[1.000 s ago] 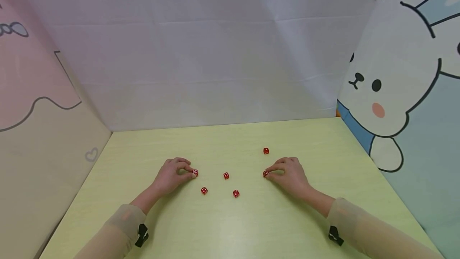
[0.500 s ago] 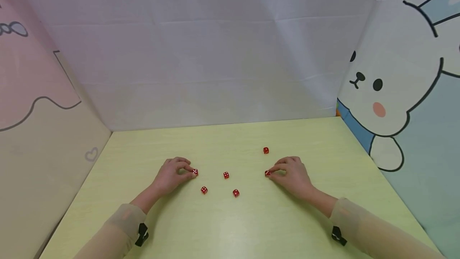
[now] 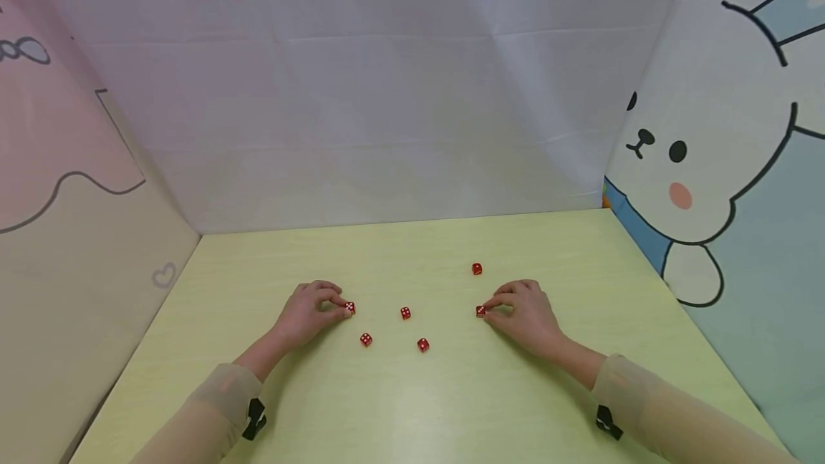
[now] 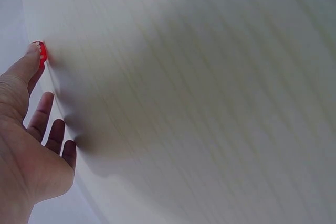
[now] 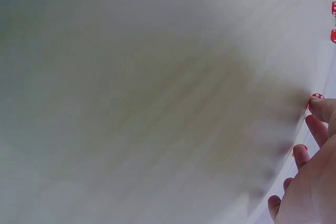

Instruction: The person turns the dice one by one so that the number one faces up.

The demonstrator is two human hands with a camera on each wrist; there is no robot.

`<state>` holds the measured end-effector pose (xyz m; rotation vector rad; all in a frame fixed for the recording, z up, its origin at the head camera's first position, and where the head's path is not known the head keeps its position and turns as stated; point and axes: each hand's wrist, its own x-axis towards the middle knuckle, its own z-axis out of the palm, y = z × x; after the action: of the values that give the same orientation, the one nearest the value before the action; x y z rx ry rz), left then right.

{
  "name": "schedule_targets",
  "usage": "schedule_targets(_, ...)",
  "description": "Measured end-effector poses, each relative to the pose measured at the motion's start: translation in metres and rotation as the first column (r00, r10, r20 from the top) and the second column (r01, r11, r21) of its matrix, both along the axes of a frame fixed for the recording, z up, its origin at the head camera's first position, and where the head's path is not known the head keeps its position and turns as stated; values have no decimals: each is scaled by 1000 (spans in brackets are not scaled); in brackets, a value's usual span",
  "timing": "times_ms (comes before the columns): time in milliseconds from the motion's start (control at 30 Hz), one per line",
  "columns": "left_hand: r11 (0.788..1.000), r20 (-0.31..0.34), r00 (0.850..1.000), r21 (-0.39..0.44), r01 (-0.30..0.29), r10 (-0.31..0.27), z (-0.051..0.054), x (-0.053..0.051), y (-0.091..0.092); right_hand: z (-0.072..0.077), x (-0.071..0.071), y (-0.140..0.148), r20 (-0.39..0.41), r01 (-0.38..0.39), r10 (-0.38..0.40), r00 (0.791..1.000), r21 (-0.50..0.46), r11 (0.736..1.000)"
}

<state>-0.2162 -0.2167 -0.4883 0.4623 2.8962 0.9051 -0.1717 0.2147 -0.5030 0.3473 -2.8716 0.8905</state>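
My left hand [image 3: 312, 315] pinches a red die [image 3: 350, 308] with white pips between thumb and forefinger, at the left of the group. The left wrist view has that same die [image 4: 43, 53] at the tip of the thumb, the other fingers spread apart behind it. On the right side, my right hand [image 3: 525, 316] pinches another red die [image 3: 480, 311] between thumb and forefinger. In the right wrist view the thumb hides most of this die [image 5: 317, 96]. Both dice appear at or close to the tabletop.
Between the hands lie three more red dice: one in the middle [image 3: 405, 313], one nearer at left [image 3: 366, 340] and one nearer at right [image 3: 422, 344]. Another die [image 3: 477, 268] lies beyond the right hand. The pale yellow table [image 3: 412, 407] meets a white cloth wall [image 3: 399, 127] at the back.
My right hand has shifted slightly to the right with its die, which now shows a different side to the head view. The left hand and the loose dice stay put.
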Motion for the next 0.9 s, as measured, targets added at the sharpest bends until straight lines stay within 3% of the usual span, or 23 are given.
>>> schedule_targets(433,1000,5,1000,-3,-10,10,1,0,0,13,-1,3,-32,-28,32,999,100,995)
schedule_targets(733,1000,2,1000,-8,-11,11,0,2,0,33,-8,6,52,-76,67,996,215,974)
schedule_targets(900,1000,-10,1000,-2,0,0,0,3,0,39,-10,5,58,-100,87,994,266,959)
